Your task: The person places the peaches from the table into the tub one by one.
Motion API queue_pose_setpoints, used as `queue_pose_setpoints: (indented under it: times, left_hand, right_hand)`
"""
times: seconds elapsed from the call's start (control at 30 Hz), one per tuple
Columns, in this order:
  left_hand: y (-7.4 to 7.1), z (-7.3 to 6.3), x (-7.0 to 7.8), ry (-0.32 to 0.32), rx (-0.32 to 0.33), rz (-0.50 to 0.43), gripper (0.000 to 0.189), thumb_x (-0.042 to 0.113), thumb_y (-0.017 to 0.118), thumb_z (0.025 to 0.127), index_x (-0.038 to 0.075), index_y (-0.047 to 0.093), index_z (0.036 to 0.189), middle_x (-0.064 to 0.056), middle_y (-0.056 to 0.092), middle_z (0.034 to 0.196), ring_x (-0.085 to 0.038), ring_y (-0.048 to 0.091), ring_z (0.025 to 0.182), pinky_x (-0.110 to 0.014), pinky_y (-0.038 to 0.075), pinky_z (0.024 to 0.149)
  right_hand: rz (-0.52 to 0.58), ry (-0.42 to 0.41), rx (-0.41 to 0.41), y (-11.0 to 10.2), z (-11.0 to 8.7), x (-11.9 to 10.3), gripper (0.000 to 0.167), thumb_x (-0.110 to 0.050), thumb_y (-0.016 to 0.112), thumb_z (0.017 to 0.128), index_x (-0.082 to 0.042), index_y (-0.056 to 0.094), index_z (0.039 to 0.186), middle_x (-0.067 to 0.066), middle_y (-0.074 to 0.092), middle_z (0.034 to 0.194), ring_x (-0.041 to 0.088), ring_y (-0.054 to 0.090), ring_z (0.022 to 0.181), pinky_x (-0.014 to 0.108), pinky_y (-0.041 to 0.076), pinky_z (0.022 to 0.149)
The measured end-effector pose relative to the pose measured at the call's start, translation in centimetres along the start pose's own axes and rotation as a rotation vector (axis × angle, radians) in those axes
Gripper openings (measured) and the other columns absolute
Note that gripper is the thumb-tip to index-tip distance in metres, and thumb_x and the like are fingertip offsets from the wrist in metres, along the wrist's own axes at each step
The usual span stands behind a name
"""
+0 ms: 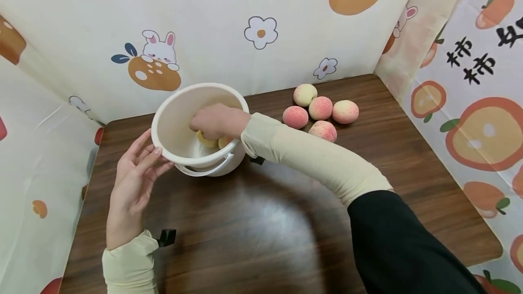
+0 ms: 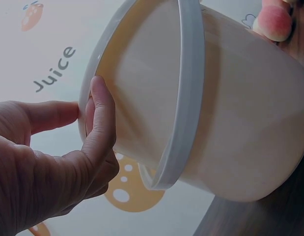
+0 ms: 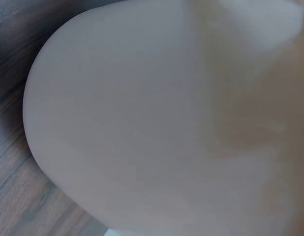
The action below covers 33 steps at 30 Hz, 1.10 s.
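Note:
A white bucket stands on the table, its handle hanging down at the near side. My left hand grips the bucket's rim at its left. In the left wrist view, that hand's fingers lie to either side of the rim. My right hand is down inside the bucket, knuckles up. Right below it show a yellow peach and part of another peach. Its fingertips are mostly hidden, so I cannot tell whether they hold a peach. The right wrist view shows only the bucket's outer wall.
Several pink and yellow peaches lie in a cluster on the brown wooden table, right of the bucket and beyond my right forearm. Patterned sheets rise along the table's back and right edges. Small black devices sit at both wrists.

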State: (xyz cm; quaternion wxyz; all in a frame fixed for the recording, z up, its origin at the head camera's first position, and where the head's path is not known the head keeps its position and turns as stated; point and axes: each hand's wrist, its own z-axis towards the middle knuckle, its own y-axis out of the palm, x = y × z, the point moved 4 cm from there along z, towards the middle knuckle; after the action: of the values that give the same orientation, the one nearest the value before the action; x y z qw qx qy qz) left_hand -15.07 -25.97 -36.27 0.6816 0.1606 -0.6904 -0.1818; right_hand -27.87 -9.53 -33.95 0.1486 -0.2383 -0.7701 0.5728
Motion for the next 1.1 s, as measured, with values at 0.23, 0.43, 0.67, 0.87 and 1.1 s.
queue_pose_setpoints:
  times: [0.23,0.43,0.67,0.87,1.1]
  left_hand:
    - [0.1,0.1,-0.1,-0.003,-0.006,0.005,0.059,-0.007,0.052,0.104,0.001,0.031,0.159,-0.011,0.068,0.112,-0.017,0.070,0.083,-0.032,0.067,0.075]
    - [0.0,0.2,0.2,0.008,-0.009,-0.015,0.060,-0.008,0.052,0.104,0.000,0.029,0.159,-0.010,0.069,0.110,-0.018,0.071,0.082,-0.033,0.067,0.075]
    - [0.0,0.3,0.2,0.004,-0.007,-0.010,0.059,-0.008,0.052,0.103,0.000,0.031,0.158,-0.010,0.069,0.108,-0.017,0.071,0.082,-0.033,0.067,0.074]
    - [0.0,0.4,0.2,0.005,-0.001,-0.006,0.060,-0.008,0.054,0.103,0.000,0.031,0.158,-0.012,0.068,0.109,-0.017,0.071,0.082,-0.032,0.067,0.074]
    - [0.0,0.2,0.1,-0.004,0.008,-0.008,0.061,-0.008,0.054,0.103,0.000,0.030,0.159,-0.011,0.068,0.106,-0.016,0.071,0.081,-0.032,0.067,0.073]
  right_hand:
    - [-0.003,0.041,0.096,-0.7,-0.7,0.2,0.019,-0.020,0.051,0.104,-0.021,0.068,0.113,0.000,0.068,0.114,0.019,0.063,0.101,0.043,0.058,0.085]
    - [-0.024,0.032,0.204,-1.7,-1.4,0.3,0.018,-0.023,0.050,0.103,-0.020,0.068,0.105,0.000,0.068,0.106,0.022,0.065,0.093,0.045,0.058,0.076]
    - [-0.020,0.021,0.306,-2.0,-2.4,0.6,0.021,-0.024,0.046,0.104,-0.016,0.066,0.105,0.002,0.067,0.100,0.023,0.066,0.092,0.041,0.054,0.071]
    - [-0.049,0.002,0.430,-2.2,-3.0,0.9,0.020,-0.022,0.047,0.102,-0.014,0.065,0.105,0.003,0.066,0.098,0.025,0.064,0.096,0.039,0.055,0.078]
    - [-0.078,0.030,0.492,-2.4,-3.3,1.3,0.022,-0.021,0.044,0.100,-0.015,0.064,0.108,0.003,0.063,0.103,0.024,0.061,0.100,0.037,0.054,0.085]
